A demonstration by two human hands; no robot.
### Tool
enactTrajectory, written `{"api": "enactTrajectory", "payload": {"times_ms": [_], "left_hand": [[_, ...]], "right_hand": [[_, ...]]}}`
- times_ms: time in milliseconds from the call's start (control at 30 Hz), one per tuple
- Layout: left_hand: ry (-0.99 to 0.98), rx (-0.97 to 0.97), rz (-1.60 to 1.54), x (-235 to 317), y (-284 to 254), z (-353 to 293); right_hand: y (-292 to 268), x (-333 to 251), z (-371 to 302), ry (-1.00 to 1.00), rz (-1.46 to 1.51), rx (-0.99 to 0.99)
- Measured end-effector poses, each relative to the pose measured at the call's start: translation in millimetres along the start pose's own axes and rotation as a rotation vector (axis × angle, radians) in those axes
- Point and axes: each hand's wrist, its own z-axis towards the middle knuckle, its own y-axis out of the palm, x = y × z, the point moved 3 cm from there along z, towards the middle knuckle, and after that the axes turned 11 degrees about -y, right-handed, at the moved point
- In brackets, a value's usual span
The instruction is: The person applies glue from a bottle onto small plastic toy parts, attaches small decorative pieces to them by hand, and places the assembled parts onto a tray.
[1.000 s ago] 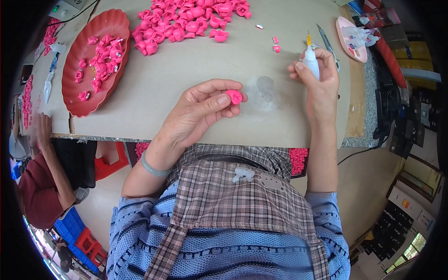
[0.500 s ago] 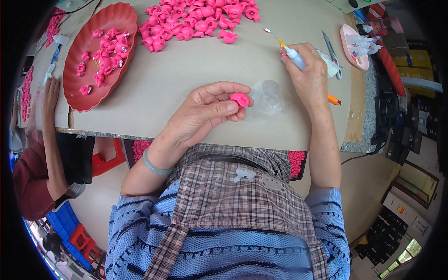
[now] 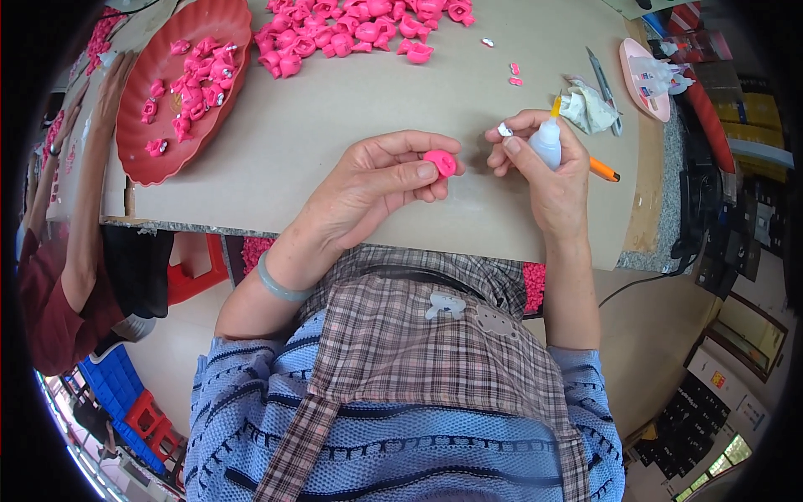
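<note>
My left hand [image 3: 368, 184] pinches a round, hollow pink plastic piece [image 3: 441, 163] between thumb and fingers above the table. Just to its right, my right hand [image 3: 554, 180] cradles a small white squeeze bottle [image 3: 545, 145] with a yellow needle tip pointing up. Its thumb and index finger also pinch a tiny white piece [image 3: 504, 130]. Beyond the right hand, tiny pink pieces [image 3: 515, 75] and another small white piece [image 3: 487, 42] lie on the tabletop. A heap of pink plastic parts [image 3: 351, 29] is spread at the far side.
A red scalloped dish [image 3: 134, 163] with pink figures stands at left. To the right lie a crumpled cloth [image 3: 590, 107], a craft knife [image 3: 604, 84], an orange-handled tool [image 3: 604, 170] and a pink tray [image 3: 636, 88] of small bottles. A co-worker's arms [image 3: 92, 167] reach in at far left.
My right hand has come down toward my left, now pinching the tiny white piece, with the bottle turned tip up. Tiny pink pieces it covered now show. The co-worker's arms reach farther forward.
</note>
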Motion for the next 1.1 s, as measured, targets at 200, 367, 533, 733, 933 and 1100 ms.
{"api": "enactTrajectory", "payload": {"times_ms": [200, 367, 533, 733, 933, 1100], "left_hand": [[0.003, 0.016, 0.007, -2.0, -0.7, -0.2], [-0.003, 0.021, 0.028, -1.9, 3.4, -0.8], [0.011, 0.039, 0.046, -3.6, 3.2, 0.7], [0.016, 0.057, 0.086, -4.1, 5.3, 1.4], [0.053, 0.102, 0.199, -6.0, 6.1, 2.7], [0.075, 0.164, 0.261, -7.0, 8.2, 3.7]], "right_hand": [[7.7, 1.8, -12.0, 0.016, 0.060, -0.020], [9.0, -2.3, -16.7, 0.052, 0.048, -0.079], [14.0, -11.7, -21.7, 0.027, -0.074, -0.134], [21.1, -21.5, -17.1, -0.349, -0.405, -0.250], [24.0, -23.6, -17.4, -0.477, -0.563, -0.303], [27.5, -27.0, -19.4, -0.568, -0.646, -0.326]]}}
